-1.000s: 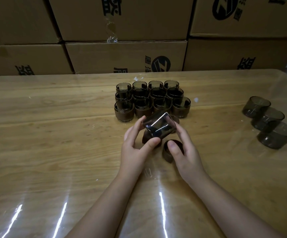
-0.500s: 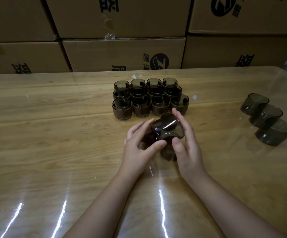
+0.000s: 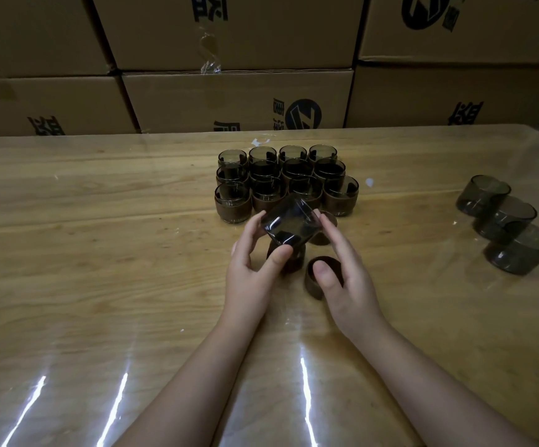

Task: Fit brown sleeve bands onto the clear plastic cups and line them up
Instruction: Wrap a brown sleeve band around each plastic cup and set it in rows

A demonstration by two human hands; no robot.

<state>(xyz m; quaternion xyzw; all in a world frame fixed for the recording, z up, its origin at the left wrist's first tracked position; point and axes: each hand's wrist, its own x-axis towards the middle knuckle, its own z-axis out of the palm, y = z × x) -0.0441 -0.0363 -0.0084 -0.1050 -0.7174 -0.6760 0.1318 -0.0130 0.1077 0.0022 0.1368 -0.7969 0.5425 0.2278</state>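
Observation:
I hold a clear smoky plastic cup (image 3: 289,222) tilted above the table. My left hand (image 3: 255,272) pinches it between thumb and fingers. The fingers of my right hand (image 3: 347,279) lie fairly straight against its right side, the thumb apart from it over a loose brown sleeve band (image 3: 318,287). A second band (image 3: 290,262) lies right under the cup, and a third band (image 3: 326,232) shows behind my right fingers. Just beyond stands a block of several sleeved cups (image 3: 340,201) in rows. Three bare cups (image 3: 519,250) stand at the right.
The wooden table (image 3: 100,253) has a glossy clear cover that throws glare streaks near me. Stacked cardboard boxes (image 3: 229,98) form a wall along its far edge. The table's right end curves away near the bare cups.
Half a second ago both hands were pressed round the cup low over the bands. Now the cup is raised and tilted, and my right thumb has come off it, uncovering the near band.

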